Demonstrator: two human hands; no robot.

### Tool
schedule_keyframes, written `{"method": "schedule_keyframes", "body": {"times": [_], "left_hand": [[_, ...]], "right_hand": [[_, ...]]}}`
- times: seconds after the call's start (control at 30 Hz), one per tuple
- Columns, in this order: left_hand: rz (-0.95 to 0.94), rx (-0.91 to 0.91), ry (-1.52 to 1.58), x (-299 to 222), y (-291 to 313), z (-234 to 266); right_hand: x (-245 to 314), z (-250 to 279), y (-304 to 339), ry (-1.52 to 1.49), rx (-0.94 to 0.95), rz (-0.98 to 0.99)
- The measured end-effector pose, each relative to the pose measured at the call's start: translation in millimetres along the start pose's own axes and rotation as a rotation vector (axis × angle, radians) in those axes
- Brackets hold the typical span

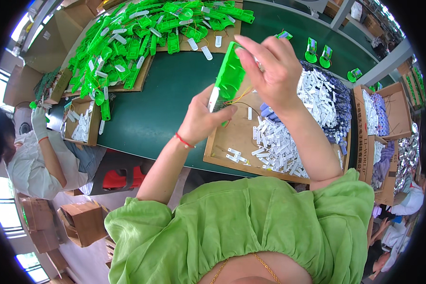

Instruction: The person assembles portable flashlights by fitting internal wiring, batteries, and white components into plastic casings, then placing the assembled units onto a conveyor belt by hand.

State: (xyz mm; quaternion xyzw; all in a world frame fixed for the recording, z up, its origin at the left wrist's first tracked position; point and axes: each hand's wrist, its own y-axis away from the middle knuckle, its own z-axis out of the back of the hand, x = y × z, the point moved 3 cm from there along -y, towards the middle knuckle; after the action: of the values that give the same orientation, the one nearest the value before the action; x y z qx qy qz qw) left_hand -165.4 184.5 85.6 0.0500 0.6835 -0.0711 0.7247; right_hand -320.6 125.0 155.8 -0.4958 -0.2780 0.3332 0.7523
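Observation:
A bright green plastic housing (230, 78) with an open, ribbed inside stands tilted in front of me. My left hand (201, 116) is closed round its lower end, where a white strip (214, 98) lies along the edge and thin wires (239, 98) hang out. My right hand (274, 71) is at the top end, index finger and thumb closed against the rim; whether a small part sits between them is hidden. Below my hands is a shallow cardboard tray (216, 149) with many small white plastic pieces (279, 146) and purple-wrapped cylinders (268, 112).
A big heap of green housings (128, 52) covers the far left of the green table (165, 94). Several green pieces (311, 49) stand at the far right. At left, a co-worker (38, 156) sits by a small box (97, 123) of white parts. Cartons (397, 106) stand at right.

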Motion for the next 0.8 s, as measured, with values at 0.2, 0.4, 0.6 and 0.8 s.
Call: {"method": "schedule_keyframes", "body": {"times": [0.2,0.4,0.6,0.8], "left_hand": [[-0.083,-0.077,-0.336,10.0,4.1,-1.8],[0.085,0.212,-0.562,8.2,9.8,16.6],[0.066,0.232,-0.298,23.1,12.5,17.6],[-0.134,0.124,0.248,22.6,-3.8,3.5]], "right_hand": [[-25.9,-29.2,10.3,-0.395,0.393,-0.403],[-10.5,-25.5,28.8,-0.833,0.979,-0.827],[-14.0,-35.4,29.0,-0.956,0.764,-0.886],[-15.1,-34.5,27.1,-0.822,0.164,-0.989]]}}
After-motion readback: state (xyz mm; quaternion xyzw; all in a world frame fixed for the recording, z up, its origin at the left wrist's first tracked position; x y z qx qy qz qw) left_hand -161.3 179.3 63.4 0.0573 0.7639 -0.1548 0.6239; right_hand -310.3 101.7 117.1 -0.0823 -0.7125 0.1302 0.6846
